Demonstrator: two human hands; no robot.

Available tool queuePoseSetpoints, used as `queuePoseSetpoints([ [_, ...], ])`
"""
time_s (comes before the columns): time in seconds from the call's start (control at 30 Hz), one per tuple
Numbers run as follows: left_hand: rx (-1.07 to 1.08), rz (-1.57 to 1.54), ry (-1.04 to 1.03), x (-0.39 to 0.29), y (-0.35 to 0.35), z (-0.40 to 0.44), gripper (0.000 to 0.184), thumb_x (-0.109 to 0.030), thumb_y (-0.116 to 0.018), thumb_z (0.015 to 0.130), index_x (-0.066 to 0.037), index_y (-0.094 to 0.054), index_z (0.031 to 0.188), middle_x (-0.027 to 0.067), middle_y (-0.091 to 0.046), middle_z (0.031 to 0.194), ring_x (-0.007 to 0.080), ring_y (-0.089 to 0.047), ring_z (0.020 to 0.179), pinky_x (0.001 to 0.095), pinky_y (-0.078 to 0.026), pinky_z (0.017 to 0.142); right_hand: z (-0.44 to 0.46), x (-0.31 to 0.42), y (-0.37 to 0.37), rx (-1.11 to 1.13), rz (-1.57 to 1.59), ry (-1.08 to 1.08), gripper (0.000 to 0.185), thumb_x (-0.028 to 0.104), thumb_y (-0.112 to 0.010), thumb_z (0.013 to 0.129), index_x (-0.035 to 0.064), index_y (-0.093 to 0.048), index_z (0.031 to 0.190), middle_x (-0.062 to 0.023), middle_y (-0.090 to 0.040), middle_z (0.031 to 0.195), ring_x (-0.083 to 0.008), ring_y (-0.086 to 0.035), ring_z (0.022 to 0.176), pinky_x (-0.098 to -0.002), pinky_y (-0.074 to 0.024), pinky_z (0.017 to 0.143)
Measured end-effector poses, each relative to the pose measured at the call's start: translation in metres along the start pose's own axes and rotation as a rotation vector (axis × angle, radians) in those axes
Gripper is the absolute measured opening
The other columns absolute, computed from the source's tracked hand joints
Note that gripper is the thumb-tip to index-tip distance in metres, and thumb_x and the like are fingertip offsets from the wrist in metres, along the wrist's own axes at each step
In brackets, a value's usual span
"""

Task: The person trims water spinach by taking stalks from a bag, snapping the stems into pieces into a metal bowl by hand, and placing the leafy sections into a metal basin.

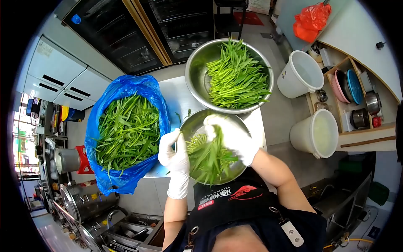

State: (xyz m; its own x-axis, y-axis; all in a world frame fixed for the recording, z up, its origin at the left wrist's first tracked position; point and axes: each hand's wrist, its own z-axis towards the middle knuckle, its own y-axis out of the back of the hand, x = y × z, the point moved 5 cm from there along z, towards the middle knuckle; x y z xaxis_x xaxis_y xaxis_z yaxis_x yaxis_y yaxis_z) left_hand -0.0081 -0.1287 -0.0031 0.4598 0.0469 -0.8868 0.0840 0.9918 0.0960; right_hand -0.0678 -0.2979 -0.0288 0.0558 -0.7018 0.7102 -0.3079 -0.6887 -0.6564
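White gloves cover both hands. My right hand (228, 136) is closed around a bunch of leafy green stalks (210, 157), whose leaves hang over the nearer metal bowl (195, 122). At that bowl's left rim my left hand (174, 153) has its fingers pinched together; anything between them is too small to name. To the left, a blue plastic bag (121, 185) stands open, full of loose greens (126, 130). A larger metal bowl (197, 71) behind holds greens (239, 75) laid roughly side by side. Some stalks lie in the nearer bowl, partly hidden by the bunch.
Both bowls and the bag rest on a pale table (170, 90). Two white buckets (294, 80) stand on the floor at the right, beside a shelf (346, 138) with basins and pots. Glass-door cabinets (176, 25) are behind; metal kitchen equipment (88, 201) is at the lower left.
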Motion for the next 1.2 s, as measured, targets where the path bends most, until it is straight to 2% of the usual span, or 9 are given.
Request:
queuePoseSetpoints([
  [0.1,0.081,0.15,0.088,0.003,0.0,-0.001,0.013,0.007,-0.065,0.084,0.0,-0.068,0.094,0.0076,-0.068,0.095,0.0142,-0.063,0.086,0.0264,-0.049,0.08,-0.001,0.105,0.011,-0.103,-0.322,0.276,0.012,0.011,-0.058,0.092,0.0015,-0.064,0.09,-0.0028,-0.062,0.07,-0.0093,-0.057,0.059,-0.0222,-0.0466,0.057],
  [0.23,0.506,0.435,0.002,0.041,-0.015,-0.053,0.014,-0.005,-0.073,0.079,-0.002,-0.069,0.092,0.0126,-0.068,0.088,0.0262,-0.065,0.08,0.0347,-0.052,0.075,0.015,0.216,0.02,-0.374,-1.374,1.003,0.012,0.013,-0.06,0.09,0.0093,-0.067,0.099,-0.0046,-0.069,0.09,-0.0154,-0.064,0.072,-0.0283,-0.0511,0.067],
  [0.3,0.849,0.515,0.036,0.079,-0.025,-0.097,0.027,-0.013,-0.074,0.078,-0.006,-0.07,0.104,0.0148,-0.067,0.101,0.0307,-0.064,0.091,0.0396,-0.051,0.081,0.048,0.225,0.027,-0.385,-1.705,1.134,0.012,0.018,-0.059,0.089,0.0125,-0.067,0.096,-0.0072,-0.068,0.091,-0.0206,-0.065,0.077,-0.0338,-0.0527,0.072],
  [0.4,0.882,0.725,0.004,0.068,-0.03,-0.111,0.05,-0.02,-0.074,0.078,-0.004,-0.061,0.124,0.0225,-0.056,0.124,0.0384,-0.053,0.113,0.0459,-0.042,0.096,0.121,0.172,0.081,-0.28,-2.11,0.867,0.011,0.015,-0.055,0.087,0.0134,-0.066,0.088,-0.0076,-0.066,0.084,-0.0243,-0.063,0.08,-0.0377,-0.053,0.079],
  [0.5,0.714,0.726,0.036,0.058,-0.02,-0.103,0.052,-0.02,-0.075,0.076,-0.002,-0.061,0.123,0.0229,-0.057,0.123,0.0381,-0.053,0.113,0.045,-0.043,0.096,0.166,0.082,0.134,0.044,-2.133,0.403,0.01,0.018,-0.064,0.08,0.0133,-0.068,0.088,-0.0101,-0.065,0.087,-0.0258,-0.06,0.088,-0.0407,-0.0502,0.079],
  [0.57,0.67,0.769,0.069,0.053,-0.006,-0.097,0.051,-0.019,-0.075,0.078,-0.001,-0.06,0.123,0.023,-0.056,0.124,0.0385,-0.054,0.113,0.0445,-0.043,0.098,0.158,0.05,0.145,0.129,-2.215,0.575,0.025,0.024,-0.068,0.078,0.01,-0.067,0.098,-0.0088,-0.058,0.108,-0.0256,-0.05,0.106,-0.0411,-0.0429,0.09],
  [0.8,0.417,0.746,0.094,0.038,0.041,-0.086,0.048,-0.011,-0.072,0.078,-0.003,-0.059,0.124,0.0172,-0.057,0.124,0.0361,-0.052,0.113,0.0428,-0.042,0.098,0.143,0.07,0.129,0.19,-1.921,0.682,0.064,0.046,-0.076,0.073,0.0023,-0.061,0.118,-0.02,-0.061,0.113,-0.0372,-0.055,0.107,-0.0451,-0.0431,0.095],
  [1.07,0.381,0.758,-0.075,0.012,0.089,-0.056,0.053,-0.009,-0.072,0.078,-0.008,-0.058,0.128,0.0126,-0.064,0.107,0.0305,-0.06,0.093,0.0382,-0.05,0.08,0.128,0.094,0.075,0.147,-1.974,0.691,0.047,0.028,-0.072,0.08,0.002,-0.06,0.118,-0.0167,-0.059,0.117,-0.0324,-0.052,0.113,-0.0414,-0.0407,0.1],
  [1.2,0.24,0.8,-0.217,0.0,0.132,-0.001,0.032,-0.011,-0.072,0.078,-0.007,-0.065,0.108,0.0109,-0.066,0.091,0.0311,-0.063,0.085,0.0391,-0.051,0.076,0.12,0.087,0.046,0.199,-1.943,0.769,0.029,0.021,-0.069,0.082,0.003,-0.065,0.104,-0.0132,-0.064,0.1,-0.0302,-0.059,0.098,-0.0399,-0.0462,0.088],
])
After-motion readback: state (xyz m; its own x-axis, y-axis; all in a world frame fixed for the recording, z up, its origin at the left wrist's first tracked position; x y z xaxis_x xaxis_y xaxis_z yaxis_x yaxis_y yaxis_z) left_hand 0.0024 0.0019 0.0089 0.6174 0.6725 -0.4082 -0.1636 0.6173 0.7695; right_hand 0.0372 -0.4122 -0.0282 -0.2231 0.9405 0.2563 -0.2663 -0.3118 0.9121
